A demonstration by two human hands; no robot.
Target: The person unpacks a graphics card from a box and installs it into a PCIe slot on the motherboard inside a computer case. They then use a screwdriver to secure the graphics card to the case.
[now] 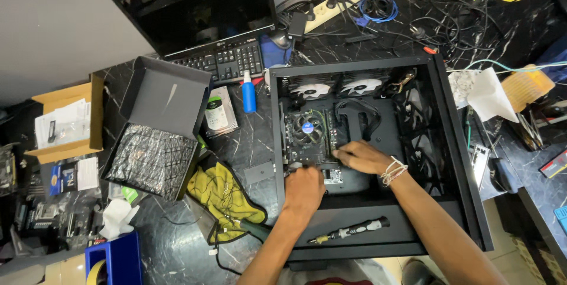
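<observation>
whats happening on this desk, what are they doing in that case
A person is working with both bare hands inside an open black computer case lying flat on a dark marble-patterned table. The left hand and right hand both rest on the motherboard, just below the round CPU cooler fan. Whether either hand grips anything cannot be told. A small screwdriver lies unused on the case's lower ledge. An open black box, a yellow cloth and a keyboard sit to the case's left.
</observation>
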